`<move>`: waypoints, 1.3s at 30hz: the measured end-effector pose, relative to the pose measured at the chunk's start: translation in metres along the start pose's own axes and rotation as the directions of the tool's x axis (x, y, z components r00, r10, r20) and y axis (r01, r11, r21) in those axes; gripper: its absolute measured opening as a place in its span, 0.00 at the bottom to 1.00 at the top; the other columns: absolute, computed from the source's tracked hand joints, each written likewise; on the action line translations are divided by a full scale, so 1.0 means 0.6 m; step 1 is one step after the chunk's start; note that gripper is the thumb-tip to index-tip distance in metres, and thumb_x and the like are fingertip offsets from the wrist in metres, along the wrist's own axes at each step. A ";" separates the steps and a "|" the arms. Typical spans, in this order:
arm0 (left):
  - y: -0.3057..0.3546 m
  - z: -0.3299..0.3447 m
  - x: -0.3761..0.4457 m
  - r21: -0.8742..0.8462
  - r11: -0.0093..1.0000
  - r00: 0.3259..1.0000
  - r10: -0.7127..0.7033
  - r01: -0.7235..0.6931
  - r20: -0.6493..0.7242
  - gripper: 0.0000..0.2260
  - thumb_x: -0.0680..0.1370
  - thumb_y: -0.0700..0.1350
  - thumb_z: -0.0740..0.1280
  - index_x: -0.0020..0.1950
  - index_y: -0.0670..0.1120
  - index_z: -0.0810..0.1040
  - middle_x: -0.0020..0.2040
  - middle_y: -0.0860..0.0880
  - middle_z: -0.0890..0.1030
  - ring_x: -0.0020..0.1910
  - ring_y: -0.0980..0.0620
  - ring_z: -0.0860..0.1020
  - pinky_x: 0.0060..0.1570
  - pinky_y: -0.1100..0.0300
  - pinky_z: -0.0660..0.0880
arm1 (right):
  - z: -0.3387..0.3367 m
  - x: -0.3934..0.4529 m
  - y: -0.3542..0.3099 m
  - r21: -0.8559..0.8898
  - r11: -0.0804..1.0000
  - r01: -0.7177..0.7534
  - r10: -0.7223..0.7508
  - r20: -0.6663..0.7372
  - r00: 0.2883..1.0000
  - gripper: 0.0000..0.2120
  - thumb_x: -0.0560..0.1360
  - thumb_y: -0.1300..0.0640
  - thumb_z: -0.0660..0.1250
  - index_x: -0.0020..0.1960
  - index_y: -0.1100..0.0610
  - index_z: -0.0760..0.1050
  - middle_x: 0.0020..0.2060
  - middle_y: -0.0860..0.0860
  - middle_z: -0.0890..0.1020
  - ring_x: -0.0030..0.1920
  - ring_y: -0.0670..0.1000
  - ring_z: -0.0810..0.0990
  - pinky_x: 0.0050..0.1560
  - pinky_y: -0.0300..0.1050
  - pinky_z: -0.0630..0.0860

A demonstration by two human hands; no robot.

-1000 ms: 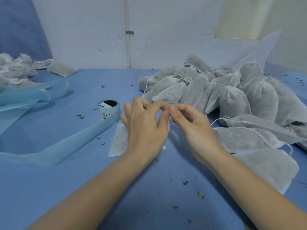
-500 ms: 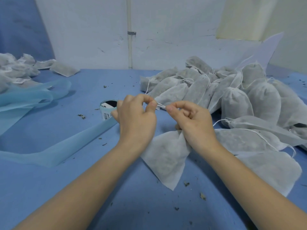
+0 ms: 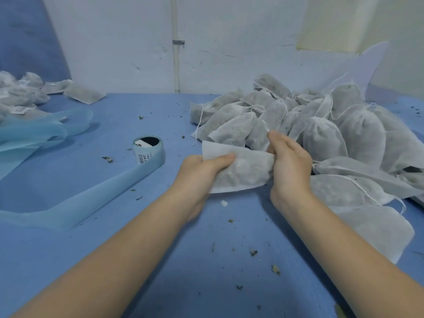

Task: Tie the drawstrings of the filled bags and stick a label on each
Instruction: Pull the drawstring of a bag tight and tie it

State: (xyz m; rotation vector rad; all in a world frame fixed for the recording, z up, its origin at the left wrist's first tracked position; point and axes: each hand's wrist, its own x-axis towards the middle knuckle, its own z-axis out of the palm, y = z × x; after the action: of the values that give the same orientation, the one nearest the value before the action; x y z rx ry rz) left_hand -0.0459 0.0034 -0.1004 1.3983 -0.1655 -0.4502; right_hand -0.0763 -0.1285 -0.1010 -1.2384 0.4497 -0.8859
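A filled white fabric bag lies sideways just above the blue table, held between both hands. My left hand grips its bottom end, thumb on top of the cloth. My right hand is wrapped round its gathered neck end, so the drawstring there is hidden. A label roll stands to the left of the hands, its light blue backing strip trailing toward the table's front left.
A big heap of filled drawstring bags covers the table's right side, right behind my right hand. Labelled bags lie at the far left by crumpled blue backing. Dried herb crumbs dot the blue table.
Both hands were pinching and pulling the drawstring at the bag's neck. Now the bag is turned sideways, with the left hand at its bottom and the right hand round its neck.
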 end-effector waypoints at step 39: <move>0.109 -0.180 0.044 -0.045 0.953 0.766 0.213 -0.300 -0.606 0.11 0.69 0.37 0.74 0.49 0.39 0.78 0.48 0.43 0.82 0.45 0.47 0.82 0.51 0.51 0.79 | 0.154 0.009 0.059 -0.444 0.880 0.169 0.211 0.684 0.698 0.17 0.77 0.68 0.62 0.65 0.60 0.72 0.55 0.55 0.80 0.40 0.50 0.82 0.53 0.46 0.80</move>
State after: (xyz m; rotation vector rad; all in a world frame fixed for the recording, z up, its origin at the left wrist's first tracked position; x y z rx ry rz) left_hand 0.0320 0.0982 -0.0599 1.2920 0.1897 0.2221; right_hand 0.0057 -0.0731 -0.1059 -1.9192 0.0259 -0.1868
